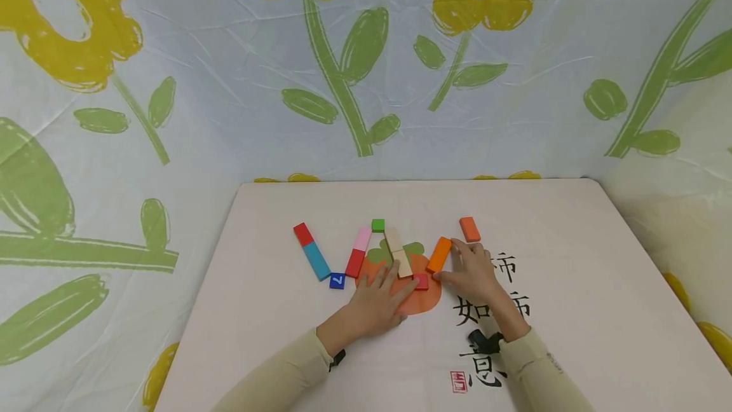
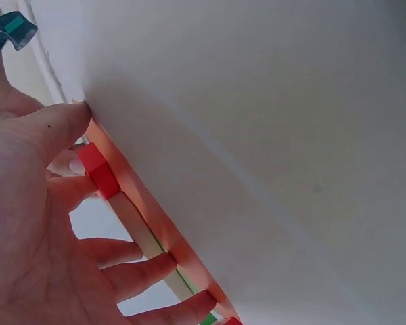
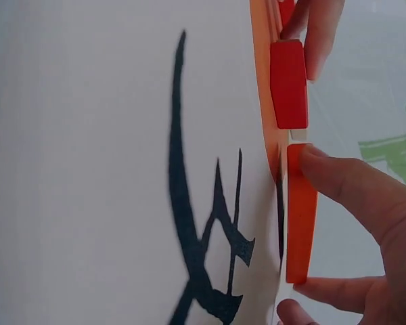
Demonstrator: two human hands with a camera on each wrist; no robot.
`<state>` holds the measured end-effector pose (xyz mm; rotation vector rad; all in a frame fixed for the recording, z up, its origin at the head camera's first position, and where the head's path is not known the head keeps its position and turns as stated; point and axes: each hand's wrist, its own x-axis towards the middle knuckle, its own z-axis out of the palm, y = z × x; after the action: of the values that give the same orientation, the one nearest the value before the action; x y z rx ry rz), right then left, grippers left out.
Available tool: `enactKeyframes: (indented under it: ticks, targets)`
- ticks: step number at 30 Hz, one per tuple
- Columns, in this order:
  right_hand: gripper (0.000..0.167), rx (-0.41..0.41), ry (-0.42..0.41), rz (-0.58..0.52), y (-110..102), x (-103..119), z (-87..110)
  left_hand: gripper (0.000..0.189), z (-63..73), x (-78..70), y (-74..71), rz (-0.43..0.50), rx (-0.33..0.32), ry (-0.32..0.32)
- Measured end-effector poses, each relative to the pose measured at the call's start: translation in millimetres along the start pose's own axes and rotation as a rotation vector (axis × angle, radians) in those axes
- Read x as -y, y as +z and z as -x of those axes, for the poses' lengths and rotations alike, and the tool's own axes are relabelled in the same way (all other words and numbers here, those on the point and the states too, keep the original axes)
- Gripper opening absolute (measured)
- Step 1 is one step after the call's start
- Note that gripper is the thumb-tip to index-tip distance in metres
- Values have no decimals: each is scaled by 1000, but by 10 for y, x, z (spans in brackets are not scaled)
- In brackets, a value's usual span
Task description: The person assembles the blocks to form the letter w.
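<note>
My right hand (image 1: 471,272) pinches an orange block (image 1: 439,255) between thumb and a finger at its two ends. In the right wrist view the orange block (image 3: 301,213) stands close beside the red block (image 3: 288,84). With fingers spread, my left hand (image 1: 374,304) rests over the printed persimmon. Its index fingertip is right at the small red block (image 1: 421,281), which the left wrist view also shows beside that finger. Other fingertips lie along the two cream blocks (image 1: 403,264), set end to end in a slanting line.
Left of the hands, a pink block (image 1: 362,238) and a red one (image 1: 355,263) form a slanting line. A blue cube marked 7 (image 1: 337,281) adjoins a light-blue block (image 1: 317,262) with a red block (image 1: 303,234). A green cube (image 1: 378,226) and another orange block (image 1: 470,229) lie farther back.
</note>
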<state>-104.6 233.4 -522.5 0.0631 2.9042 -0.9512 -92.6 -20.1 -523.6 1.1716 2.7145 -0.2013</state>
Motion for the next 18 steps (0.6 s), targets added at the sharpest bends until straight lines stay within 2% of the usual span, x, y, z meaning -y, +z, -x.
enactKeyframes:
  ticks: [8,18]
  targets:
    - [89,22,-19,16,-8,-9,-14,72,10,2,9,6,-9,2]
    - [87,10,-60,59,-5,-23,-11,72,12,-9,17,34,-6,-7]
